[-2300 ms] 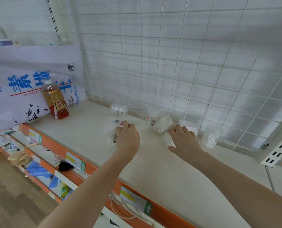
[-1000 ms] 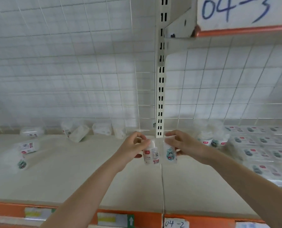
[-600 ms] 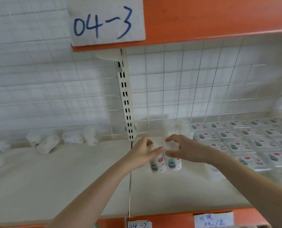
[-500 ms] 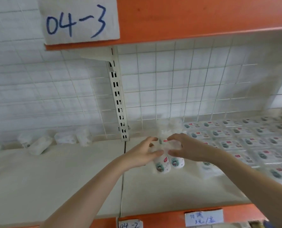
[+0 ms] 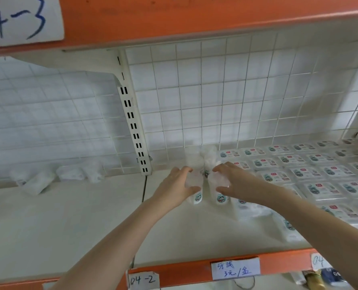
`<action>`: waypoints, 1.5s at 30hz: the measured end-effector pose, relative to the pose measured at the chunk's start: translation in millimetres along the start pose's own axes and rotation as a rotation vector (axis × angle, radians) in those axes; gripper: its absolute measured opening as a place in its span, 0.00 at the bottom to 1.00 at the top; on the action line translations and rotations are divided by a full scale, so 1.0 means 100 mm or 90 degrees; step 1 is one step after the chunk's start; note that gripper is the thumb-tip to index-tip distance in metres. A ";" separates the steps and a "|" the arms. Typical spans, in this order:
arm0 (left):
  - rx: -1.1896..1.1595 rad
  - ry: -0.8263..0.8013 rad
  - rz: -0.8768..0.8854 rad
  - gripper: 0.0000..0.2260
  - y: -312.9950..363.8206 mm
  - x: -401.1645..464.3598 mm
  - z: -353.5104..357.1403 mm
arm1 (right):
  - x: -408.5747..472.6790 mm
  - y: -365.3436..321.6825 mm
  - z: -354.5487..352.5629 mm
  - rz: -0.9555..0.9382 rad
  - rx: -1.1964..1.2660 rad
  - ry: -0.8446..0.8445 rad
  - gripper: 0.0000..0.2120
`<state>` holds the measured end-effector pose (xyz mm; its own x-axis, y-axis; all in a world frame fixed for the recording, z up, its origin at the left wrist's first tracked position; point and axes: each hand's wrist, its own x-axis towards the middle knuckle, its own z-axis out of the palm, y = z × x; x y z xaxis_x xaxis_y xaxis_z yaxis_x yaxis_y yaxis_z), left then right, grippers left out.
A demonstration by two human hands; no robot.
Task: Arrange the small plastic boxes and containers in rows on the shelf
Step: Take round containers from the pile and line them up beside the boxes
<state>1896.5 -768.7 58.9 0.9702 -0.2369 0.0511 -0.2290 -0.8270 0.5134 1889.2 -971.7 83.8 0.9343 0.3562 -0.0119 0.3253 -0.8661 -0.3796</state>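
Hands are both full as I see it, left hand [image 5: 175,190] gripping one small container [image 5: 195,188] and right hand [image 5: 235,183] another [image 5: 218,188] on the shelf [image 5: 73,222] left of the laid rows [image 5: 312,174], where a clumsy release could topple them

About two seconds ago both hands lay among scattered containers at the shelf's left section; since then the left hand [image 5: 175,188] has picked up one small clear plastic container with a cartoon label [image 5: 195,190] and the right hand [image 5: 235,182] another [image 5: 219,188]; both now stand side by side on the white shelf [image 5: 73,222], just right of the slotted upright, beside the flat boxes.
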 end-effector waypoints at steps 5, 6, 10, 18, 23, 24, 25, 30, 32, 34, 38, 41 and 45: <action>-0.031 0.016 -0.001 0.23 -0.06 0.03 -0.02 | 0.01 0.07 -0.03 -0.060 -0.120 0.019 0.24; -0.034 0.018 0.006 0.21 -0.07 0.03 -0.02 | 0.01 0.08 -0.03 -0.067 -0.120 0.019 0.24; -0.052 0.008 0.036 0.14 -0.10 0.08 -0.03 | 0.06 0.08 -0.05 -0.094 -0.099 0.004 0.26; -0.118 0.028 0.047 0.14 -0.14 0.14 0.04 | 0.15 0.14 0.04 -0.119 -0.134 0.064 0.21; -0.109 0.051 0.055 0.13 -0.12 0.17 0.10 | 0.19 0.13 0.04 -0.091 -0.196 0.088 0.21; -0.106 0.055 0.057 0.13 -0.12 0.17 0.10 | 0.19 0.12 0.05 -0.088 -0.206 0.089 0.21; -0.106 0.061 0.059 0.13 -0.12 0.17 0.11 | 0.20 0.11 0.05 -0.088 -0.211 0.091 0.21; -0.097 0.090 0.057 0.13 -0.11 0.18 0.16 | 0.21 0.11 0.04 -0.079 -0.172 0.082 0.21; -0.094 0.103 0.058 0.13 -0.11 0.18 0.18 | 0.21 0.12 0.00 -0.070 -0.140 0.063 0.20; -0.091 0.120 0.057 0.13 -0.10 0.19 0.19 | 0.22 0.15 -0.04 -0.061 -0.113 0.040 0.20; -0.113 0.135 0.048 0.12 -0.11 0.20 0.18 | 0.25 0.14 -0.07 -0.044 -0.112 0.023 0.19; -0.142 0.116 0.052 0.13 -0.12 0.20 0.16 | 0.25 0.15 -0.05 -0.045 -0.116 0.030 0.18; -0.196 0.061 0.041 0.12 -0.10 0.19 0.13 | 0.22 0.19 -0.03 -0.049 -0.085 0.031 0.18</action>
<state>1916.8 -771.0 43.8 0.9611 -0.2216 0.1648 -0.2690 -0.6161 0.7404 1916.4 -981.3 79.3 0.9109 0.4085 0.0580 0.4094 -0.8772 -0.2510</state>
